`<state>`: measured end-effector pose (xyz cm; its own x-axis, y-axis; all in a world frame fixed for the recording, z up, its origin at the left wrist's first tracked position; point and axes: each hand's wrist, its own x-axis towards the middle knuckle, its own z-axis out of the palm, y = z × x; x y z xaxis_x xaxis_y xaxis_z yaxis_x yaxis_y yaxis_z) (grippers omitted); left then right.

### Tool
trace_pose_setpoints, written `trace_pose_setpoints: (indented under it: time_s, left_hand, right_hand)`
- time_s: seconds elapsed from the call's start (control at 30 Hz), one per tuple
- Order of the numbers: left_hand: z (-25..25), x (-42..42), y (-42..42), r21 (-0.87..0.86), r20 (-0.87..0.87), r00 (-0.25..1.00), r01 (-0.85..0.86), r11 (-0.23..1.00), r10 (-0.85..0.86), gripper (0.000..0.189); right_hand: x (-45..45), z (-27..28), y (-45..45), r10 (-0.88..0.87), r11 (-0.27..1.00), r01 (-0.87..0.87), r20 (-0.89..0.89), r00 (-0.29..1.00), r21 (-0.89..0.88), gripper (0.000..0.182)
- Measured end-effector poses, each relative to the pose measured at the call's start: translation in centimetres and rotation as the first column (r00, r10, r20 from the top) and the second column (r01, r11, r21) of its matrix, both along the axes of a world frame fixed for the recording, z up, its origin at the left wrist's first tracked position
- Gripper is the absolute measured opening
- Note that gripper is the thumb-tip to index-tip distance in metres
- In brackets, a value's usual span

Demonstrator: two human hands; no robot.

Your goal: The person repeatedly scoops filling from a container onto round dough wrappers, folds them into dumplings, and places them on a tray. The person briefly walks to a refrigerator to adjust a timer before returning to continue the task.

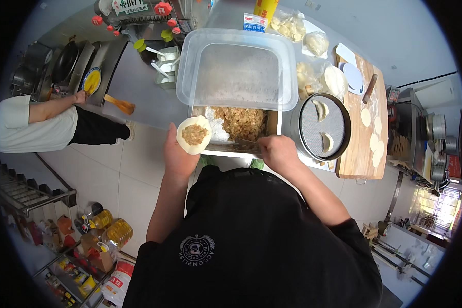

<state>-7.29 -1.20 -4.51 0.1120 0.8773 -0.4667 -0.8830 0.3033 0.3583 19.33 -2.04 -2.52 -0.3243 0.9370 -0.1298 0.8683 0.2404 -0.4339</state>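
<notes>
My left hand [181, 163] holds up a round dough wrapper [183, 143] on its palm and fingers. A mound of minced filling [195, 134] covers the wrapper's middle. My right hand [280, 153] is closed around a thin flat spreader [247, 143], mostly hidden by my fingers, its blade at the near edge of a filling container [274, 127]. Inside lies a mass of minced filling [244, 119], with a whitish patch on its left. A clear plastic lid or tub [236, 69] covers the container's far part. To the right, two folded dumplings [327, 142] rest on a round mesh steamer [312, 133].
Several dough wrappers [374, 142] and a rolling pin [370, 89] lie on a wooden board [354, 161]. Seasoning tubs [167, 67] with spoons stand left of the lid. At far left, another person [34, 125] reaches to a plate [91, 81]. A wooden scraper [120, 104] lies on the counter.
</notes>
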Motion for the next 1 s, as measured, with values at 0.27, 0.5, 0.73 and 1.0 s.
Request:
trace_pose_setpoints:
  time_s: [0.27,0.5,0.73,1.0]
  left_hand:
    - [-0.6,-0.2,-0.9,0.008,0.023,1.000,-0.022,1.000,0.022,0.062]
    - [-0.4,-1.2,-1.3,-0.008,-0.037,0.998,-0.059,0.998,0.059,0.061]
    - [-0.3,-1.7,-1.4,0.031,-0.019,0.998,-0.058,0.998,0.058,0.060]
    - [-0.4,-1.9,-1.1,0.049,0.042,0.998,-0.049,0.998,0.047,0.059]
  right_hand:
    - [-3.2,-2.3,1.9,0.021,0.989,0.011,0.222,0.975,-0.145,0.011]
    - [-4.7,-3.6,3.0,0.057,0.967,0.017,0.284,0.957,-0.253,0.013]
    - [-4.3,-1.9,3.0,0.046,0.965,0.027,0.273,0.961,-0.259,0.013]
    - [-5.4,-1.7,3.2,0.102,0.962,-0.006,0.340,0.935,-0.273,0.013]
